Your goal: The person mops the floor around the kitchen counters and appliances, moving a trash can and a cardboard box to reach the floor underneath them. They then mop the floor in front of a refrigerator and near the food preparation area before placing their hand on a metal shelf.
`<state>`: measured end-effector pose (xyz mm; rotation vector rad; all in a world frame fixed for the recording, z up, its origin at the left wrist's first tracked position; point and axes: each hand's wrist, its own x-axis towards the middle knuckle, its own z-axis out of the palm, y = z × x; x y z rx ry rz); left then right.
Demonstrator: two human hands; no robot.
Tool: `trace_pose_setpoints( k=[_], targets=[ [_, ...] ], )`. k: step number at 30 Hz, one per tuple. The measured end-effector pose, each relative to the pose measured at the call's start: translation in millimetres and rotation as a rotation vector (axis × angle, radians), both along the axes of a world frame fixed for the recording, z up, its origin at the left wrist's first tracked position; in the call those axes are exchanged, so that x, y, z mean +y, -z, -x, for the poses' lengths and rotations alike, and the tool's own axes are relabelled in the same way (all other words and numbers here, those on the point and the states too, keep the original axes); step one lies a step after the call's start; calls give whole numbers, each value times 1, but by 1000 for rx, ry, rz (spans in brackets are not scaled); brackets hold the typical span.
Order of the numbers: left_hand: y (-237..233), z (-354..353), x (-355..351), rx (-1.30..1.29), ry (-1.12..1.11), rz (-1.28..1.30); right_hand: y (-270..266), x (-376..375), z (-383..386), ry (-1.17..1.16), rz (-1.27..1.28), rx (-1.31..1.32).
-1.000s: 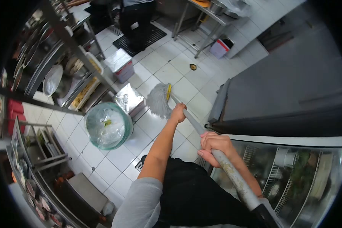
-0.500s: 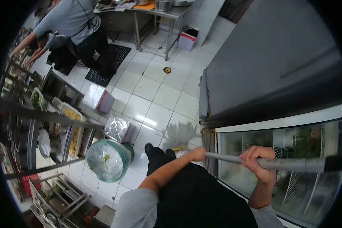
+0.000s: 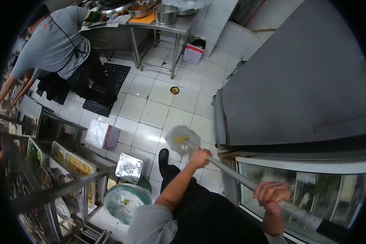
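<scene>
A mop with a long grey handle (image 3: 232,173) slants across my front, its pale string head (image 3: 182,138) on or just above the white floor tiles, a yellow part showing in it. My left hand (image 3: 200,157) is closed round the lower handle, close above the mop head. Higher up, my right hand (image 3: 272,195) grips the same handle in front of a glass-door fridge (image 3: 309,203). The handle's black end (image 3: 331,231) points to the lower right. My dark shoe (image 3: 163,157) is just left of the mop head.
Left stand a lined green bin (image 3: 144,197), a foil-topped box (image 3: 130,167) and a plastic-covered box (image 3: 97,133), beside metal shelving (image 3: 65,185). A co-worker (image 3: 61,44) stands by a black mat (image 3: 110,81). Farther back is a steel table (image 3: 179,27); a grey cabinet (image 3: 293,89) rises right.
The mop head has come round from a blurred spread into a rounder bundle, and the handle slopes more steeply. Both hands keep their grip. My view has shifted; the co-worker appears farther left.
</scene>
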<state>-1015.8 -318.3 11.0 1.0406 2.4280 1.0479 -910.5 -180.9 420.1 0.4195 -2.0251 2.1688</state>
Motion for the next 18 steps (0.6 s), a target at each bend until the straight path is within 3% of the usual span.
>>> trace_pose_setpoints(
  k=[5,7,9,12,14,15,17,18],
  targets=[
    [28,145,-96,141,-133,190,70,-50,86,27,-150,115],
    [34,209,-133,33,-234,349,93,-71,138,-48,-212,101],
    [43,259,-161,-42,-518,422,133,-92,185,-97,-208,110],
    [36,308,-197,-106,-577,302,190,-125,242,-77,-211,44],
    [32,324,-217,21,-481,299,217,-146,263,-70,-266,23],
    [34,322,-227,13,-499,307,215,-158,267,-90,-259,20],
    [38,316,-241,95,-571,85,206,-176,271,-162,-313,23],
    [4,305,-245,106,-573,26,187,-180,271,-181,-366,62]
  ],
)
